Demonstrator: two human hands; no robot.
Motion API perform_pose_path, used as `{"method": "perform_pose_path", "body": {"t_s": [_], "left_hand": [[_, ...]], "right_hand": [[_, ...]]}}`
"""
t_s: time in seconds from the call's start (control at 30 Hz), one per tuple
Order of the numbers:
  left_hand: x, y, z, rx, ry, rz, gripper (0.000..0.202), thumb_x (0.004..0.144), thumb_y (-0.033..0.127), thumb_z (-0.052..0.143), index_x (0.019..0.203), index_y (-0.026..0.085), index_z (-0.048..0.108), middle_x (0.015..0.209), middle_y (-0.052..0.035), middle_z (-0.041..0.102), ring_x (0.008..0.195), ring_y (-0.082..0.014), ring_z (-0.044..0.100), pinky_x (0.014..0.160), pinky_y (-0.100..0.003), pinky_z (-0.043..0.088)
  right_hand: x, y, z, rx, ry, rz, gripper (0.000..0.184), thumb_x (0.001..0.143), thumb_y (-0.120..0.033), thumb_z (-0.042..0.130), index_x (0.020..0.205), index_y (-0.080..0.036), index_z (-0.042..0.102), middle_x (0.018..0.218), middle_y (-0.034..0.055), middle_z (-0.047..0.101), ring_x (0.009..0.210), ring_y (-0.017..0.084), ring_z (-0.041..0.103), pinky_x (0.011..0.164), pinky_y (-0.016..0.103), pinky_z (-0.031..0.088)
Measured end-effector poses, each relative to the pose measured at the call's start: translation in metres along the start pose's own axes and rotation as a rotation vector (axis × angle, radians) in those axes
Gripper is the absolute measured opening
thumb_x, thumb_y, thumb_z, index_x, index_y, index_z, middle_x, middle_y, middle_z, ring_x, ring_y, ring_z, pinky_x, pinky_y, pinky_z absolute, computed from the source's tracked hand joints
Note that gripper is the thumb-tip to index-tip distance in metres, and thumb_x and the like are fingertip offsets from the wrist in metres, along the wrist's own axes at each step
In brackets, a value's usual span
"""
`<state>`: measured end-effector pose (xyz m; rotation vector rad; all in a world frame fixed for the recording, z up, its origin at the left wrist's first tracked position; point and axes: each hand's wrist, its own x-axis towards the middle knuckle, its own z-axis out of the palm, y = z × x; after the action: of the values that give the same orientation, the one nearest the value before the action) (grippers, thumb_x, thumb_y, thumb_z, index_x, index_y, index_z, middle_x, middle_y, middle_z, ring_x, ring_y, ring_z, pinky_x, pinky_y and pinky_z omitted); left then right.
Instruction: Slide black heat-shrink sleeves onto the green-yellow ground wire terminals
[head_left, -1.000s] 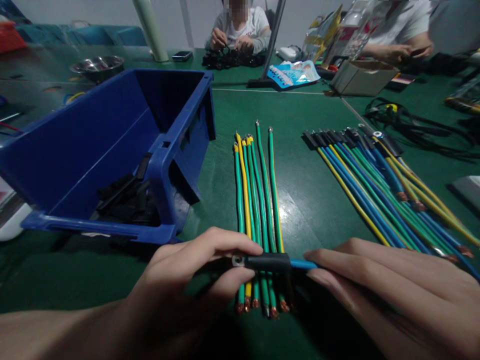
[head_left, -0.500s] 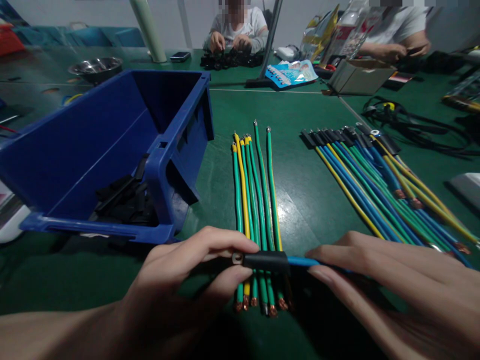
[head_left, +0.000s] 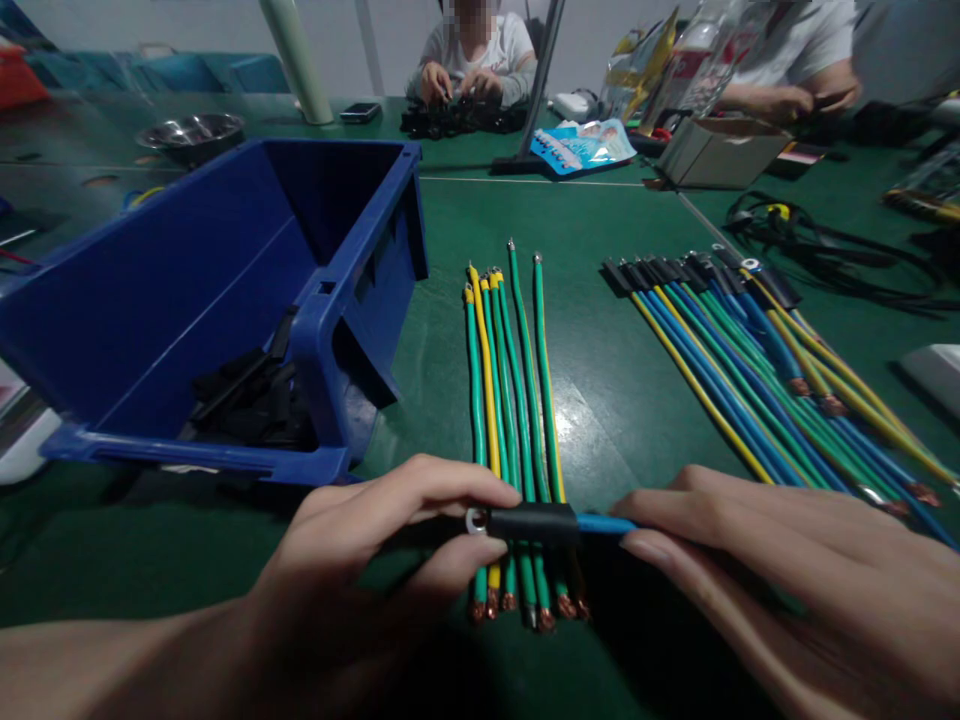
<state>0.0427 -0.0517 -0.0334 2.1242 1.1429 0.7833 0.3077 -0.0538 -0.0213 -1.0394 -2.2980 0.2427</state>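
Between my hands a blue wire (head_left: 602,524) is held crosswise above the table. A black sleeve (head_left: 534,523) surrounds its left part, and a metal ring terminal (head_left: 475,520) sticks out of the sleeve's left end. My left hand (head_left: 390,545) pinches the sleeve near the terminal between thumb and fingers. My right hand (head_left: 757,560) grips the blue wire just right of the sleeve; the wire's far end is hidden by that hand. Beneath lies a row of green and yellow wires (head_left: 517,400) with lugs at the far ends and bare copper at the near ends.
A blue bin (head_left: 360,240) at left holds black sleeves (head_left: 251,395). Sleeved wires (head_left: 712,380) lie in a bundle at right, near a black cable coil (head_left: 817,250). Farther back are a carton (head_left: 720,155), a blue packet (head_left: 585,148), a metal bowl (head_left: 191,135) and two people.
The ring terminal has turned slightly, its hole now facing more toward me. Both hands keep their grip and have barely moved.
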Motion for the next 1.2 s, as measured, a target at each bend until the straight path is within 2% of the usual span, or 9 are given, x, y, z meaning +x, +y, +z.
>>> {"method": "perform_pose_path", "body": {"t_s": [0.13,0.23,0.43,0.63,0.73,0.8,0.97,1.1,1.2], "left_hand": [[-0.001,0.001,0.001,-0.031,0.012,-0.001,0.034,0.092,0.013,0.065,0.117,0.037,0.059,0.100,0.0114,0.075,0.082,-0.0048,0.074,0.074,-0.006,0.055],[-0.003,-0.002,0.000,-0.074,0.007,-0.024,0.028,0.095,0.014,0.060,0.113,0.036,0.062,0.100,0.0101,0.076,0.086,-0.0076,0.076,0.069,-0.007,0.055],[0.002,-0.001,-0.006,-0.043,-0.095,-0.010,0.026,0.095,0.017,0.062,0.114,0.035,0.064,0.104,0.0078,0.076,0.088,-0.0104,0.076,0.069,-0.010,0.056],[-0.003,-0.003,-0.002,-0.068,0.017,-0.014,0.029,0.091,0.013,0.066,0.115,0.030,0.066,0.100,0.0034,0.077,0.084,-0.0119,0.075,0.072,-0.013,0.058],[-0.007,-0.006,0.000,-0.090,0.033,-0.015,0.036,0.090,0.015,0.067,0.123,0.029,0.064,0.106,0.0001,0.077,0.088,-0.0146,0.075,0.079,-0.019,0.060],[-0.007,-0.005,0.000,-0.074,0.019,-0.033,0.033,0.091,0.016,0.067,0.122,0.029,0.065,0.104,-0.0007,0.077,0.087,-0.0154,0.075,0.077,-0.020,0.061],[-0.002,-0.001,-0.003,-0.058,-0.024,0.030,0.035,0.092,0.014,0.067,0.121,0.034,0.065,0.110,0.0030,0.074,0.093,-0.0126,0.072,0.081,-0.017,0.058],[-0.001,-0.002,-0.004,-0.070,-0.010,-0.016,0.036,0.093,0.013,0.065,0.119,0.038,0.061,0.105,0.0092,0.072,0.088,-0.0063,0.071,0.077,-0.008,0.054],[0.000,-0.002,-0.003,-0.065,-0.006,-0.007,0.041,0.091,0.010,0.067,0.121,0.038,0.060,0.107,0.0102,0.073,0.089,-0.0054,0.071,0.080,-0.008,0.054]], "right_hand": [[-0.001,0.000,0.000,-0.044,-0.021,-0.016,0.015,0.106,-0.020,0.041,0.103,-0.026,0.055,0.059,-0.0054,0.056,0.045,0.011,0.052,0.044,0.027,0.036],[-0.006,0.002,0.002,-0.037,-0.005,-0.018,0.016,0.107,-0.022,0.038,0.102,-0.027,0.053,0.061,-0.0055,0.057,0.046,0.012,0.053,0.045,0.028,0.036],[-0.008,0.005,0.007,-0.057,0.018,-0.024,0.017,0.106,-0.024,0.041,0.100,-0.026,0.057,0.062,-0.0053,0.059,0.046,0.012,0.053,0.046,0.028,0.036],[-0.002,0.002,0.003,-0.029,0.014,0.012,0.014,0.103,-0.025,0.049,0.099,-0.024,0.062,0.066,-0.0026,0.064,0.052,0.014,0.060,0.046,0.027,0.038],[0.002,0.001,0.001,-0.042,0.026,0.006,0.015,0.104,-0.024,0.047,0.097,-0.024,0.061,0.066,-0.0031,0.064,0.051,0.012,0.060,0.045,0.026,0.038],[0.003,0.001,0.001,-0.050,0.027,-0.004,0.015,0.104,-0.024,0.047,0.097,-0.024,0.061,0.065,-0.0035,0.063,0.050,0.012,0.059,0.045,0.026,0.038],[-0.003,0.003,0.003,-0.019,0.014,0.013,0.010,0.103,-0.023,0.052,0.101,-0.024,0.061,0.066,-0.0041,0.062,0.052,0.011,0.060,0.047,0.027,0.036],[-0.003,0.004,0.003,-0.044,0.025,-0.008,0.009,0.103,-0.023,0.052,0.100,-0.024,0.060,0.067,-0.0038,0.064,0.054,0.011,0.062,0.047,0.026,0.038],[0.001,0.003,0.002,-0.053,0.037,-0.013,0.011,0.103,-0.023,0.051,0.098,-0.023,0.061,0.066,-0.0037,0.064,0.053,0.011,0.062,0.046,0.026,0.038]]}}
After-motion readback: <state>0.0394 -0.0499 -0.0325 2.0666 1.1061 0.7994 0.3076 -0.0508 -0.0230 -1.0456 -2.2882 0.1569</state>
